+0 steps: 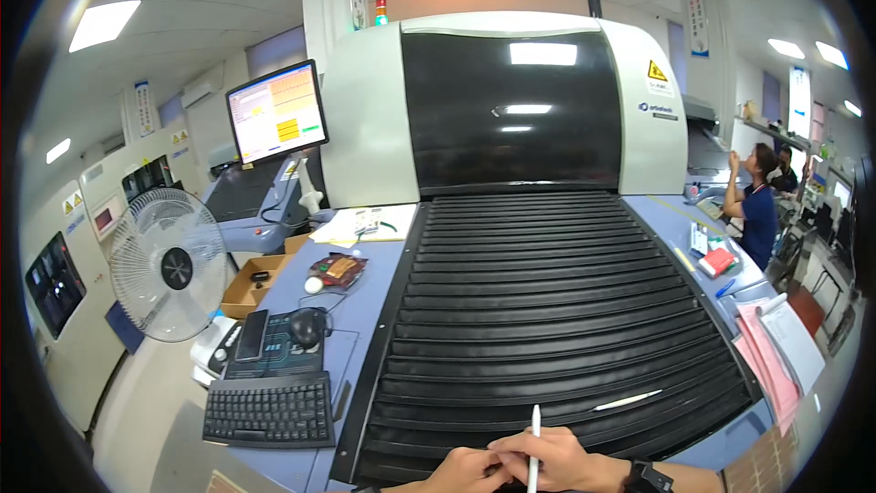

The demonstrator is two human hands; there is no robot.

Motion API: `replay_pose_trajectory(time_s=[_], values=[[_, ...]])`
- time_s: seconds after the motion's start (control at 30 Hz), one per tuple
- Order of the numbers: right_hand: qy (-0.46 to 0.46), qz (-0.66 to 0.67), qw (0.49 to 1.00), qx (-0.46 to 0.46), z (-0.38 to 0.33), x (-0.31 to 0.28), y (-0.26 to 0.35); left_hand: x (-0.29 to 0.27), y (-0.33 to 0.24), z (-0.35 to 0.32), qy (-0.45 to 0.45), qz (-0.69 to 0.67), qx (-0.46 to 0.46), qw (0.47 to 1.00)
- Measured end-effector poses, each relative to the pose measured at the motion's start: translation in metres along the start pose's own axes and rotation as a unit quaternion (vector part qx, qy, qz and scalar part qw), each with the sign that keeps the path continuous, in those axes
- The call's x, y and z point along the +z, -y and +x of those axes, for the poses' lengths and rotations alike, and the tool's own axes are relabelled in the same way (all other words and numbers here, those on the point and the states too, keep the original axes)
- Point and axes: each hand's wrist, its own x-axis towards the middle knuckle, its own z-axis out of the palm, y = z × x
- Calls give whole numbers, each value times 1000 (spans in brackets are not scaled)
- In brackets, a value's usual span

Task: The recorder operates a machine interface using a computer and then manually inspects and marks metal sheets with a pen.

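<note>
Both my hands meet at the bottom edge of the view, over the near end of a black ribbed cover (538,310). In my right hand (561,458), the fingers are closed round a slim white pen (536,429) that stands upright, tip upward. My left hand (464,471) touches the right one, its fingers curled together; what lies between them, if anything, is hidden. A second slim white pen-like stick (628,400) lies on the ribs to the right. A dark watch (648,477) is on my right wrist.
Ahead stands a large white machine (370,119) with a dark hood. To the left are a keyboard (269,409), mouse (307,327), phone (253,336), monitor (276,111) and fan (173,265). Pink and white papers (766,365) lie right. A co-worker (757,210) is farther off.
</note>
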Motion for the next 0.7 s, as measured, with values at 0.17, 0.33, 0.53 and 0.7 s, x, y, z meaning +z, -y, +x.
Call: replay_pose_trajectory(time_s=[0.17, 0.33, 0.53, 0.7], values=[[26, -36, 999, -8, 0, -4, -13, 1, 1, 8, 13, 5, 13, 1000], [48, -39, 998, 10, -2, -12, -10, 9, 2, 9, 10, -4, 36, 999], [38, -42, 998, 7, -7, -10, -12, 12, 6, 9, 9, 25, 55, 998], [44, -41, 998, -6, -6, -6, -15, 11, 9, 7, -6, 24, 57, 998]])
